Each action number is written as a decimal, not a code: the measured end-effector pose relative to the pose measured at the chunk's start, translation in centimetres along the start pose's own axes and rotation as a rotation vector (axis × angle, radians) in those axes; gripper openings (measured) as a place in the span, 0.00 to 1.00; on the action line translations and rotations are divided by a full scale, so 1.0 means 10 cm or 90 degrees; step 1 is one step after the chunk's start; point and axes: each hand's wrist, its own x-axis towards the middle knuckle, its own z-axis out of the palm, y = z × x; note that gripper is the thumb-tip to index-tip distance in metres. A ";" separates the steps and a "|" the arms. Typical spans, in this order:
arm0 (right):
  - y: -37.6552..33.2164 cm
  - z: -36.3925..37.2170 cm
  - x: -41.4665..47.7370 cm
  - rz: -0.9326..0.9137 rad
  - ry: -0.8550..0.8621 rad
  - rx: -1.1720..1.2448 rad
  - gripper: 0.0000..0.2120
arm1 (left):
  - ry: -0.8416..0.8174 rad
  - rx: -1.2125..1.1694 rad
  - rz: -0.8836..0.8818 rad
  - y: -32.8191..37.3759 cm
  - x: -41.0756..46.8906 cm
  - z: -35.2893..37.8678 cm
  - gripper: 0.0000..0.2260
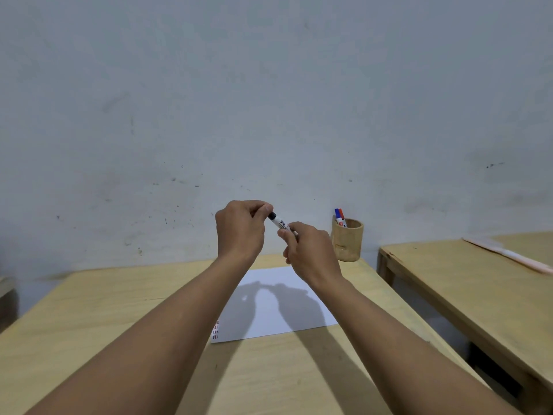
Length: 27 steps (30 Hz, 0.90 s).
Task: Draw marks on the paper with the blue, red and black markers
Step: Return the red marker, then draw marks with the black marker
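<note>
Both hands are raised above the white paper (278,307), holding the black marker (279,223) between them. My left hand (241,227) pinches its black cap end. My right hand (308,251) grips the white barrel lower down. Whether the cap is on or off the barrel I cannot tell. The paper lies flat on the wooden table (104,298), with small red and dark marks (215,330) at its near left corner. The blue marker (338,215) and red marker (342,217) stand in a wooden pen cup (348,242) at the table's far right.
A grey-white wall (269,100) rises just behind the table. A second wooden table (478,283) stands to the right across a narrow gap, with a long pale object (508,254) lying on it.
</note>
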 end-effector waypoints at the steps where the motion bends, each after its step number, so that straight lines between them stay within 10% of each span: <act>1: 0.01 0.01 -0.01 -0.011 -0.006 -0.023 0.15 | -0.003 0.008 0.001 -0.01 0.01 0.01 0.08; 27: 0.73 -0.86 0.78 0.087 0.080 -0.021 0.07 | -0.211 0.027 -0.055 -0.30 0.08 1.32 0.17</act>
